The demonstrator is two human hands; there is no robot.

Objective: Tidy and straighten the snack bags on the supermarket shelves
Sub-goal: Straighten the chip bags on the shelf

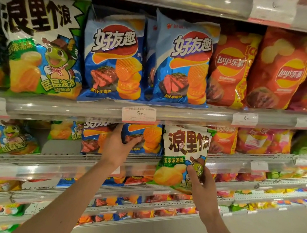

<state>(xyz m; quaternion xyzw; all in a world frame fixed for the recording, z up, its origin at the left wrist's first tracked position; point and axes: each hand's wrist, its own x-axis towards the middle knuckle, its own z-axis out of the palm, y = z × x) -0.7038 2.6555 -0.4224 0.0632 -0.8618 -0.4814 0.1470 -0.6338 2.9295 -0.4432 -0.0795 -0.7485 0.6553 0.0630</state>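
Gripping a blue bag (143, 137), left hand (117, 149); right hand (201, 181) pinches white bag (183, 153).

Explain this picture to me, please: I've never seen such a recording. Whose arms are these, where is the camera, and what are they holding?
There is no machine here: the two bare arms belong to a person who wears a wide-angle camera on the head, so you see the shelves as that person does, looking forward and a little down.

The shelves hold snack bags. On the upper shelf stand a white and green bag with a cartoon turtle, two blue steak-flavour bags and red Lay's bags. Price tags are clipped to the shelf edge.

The left hand has its grip on a blue bag on the shelf below. The right hand holds a smaller white and green turtle bag in front of that shelf, beside the blue bags; it is probably misplaced and being moved.
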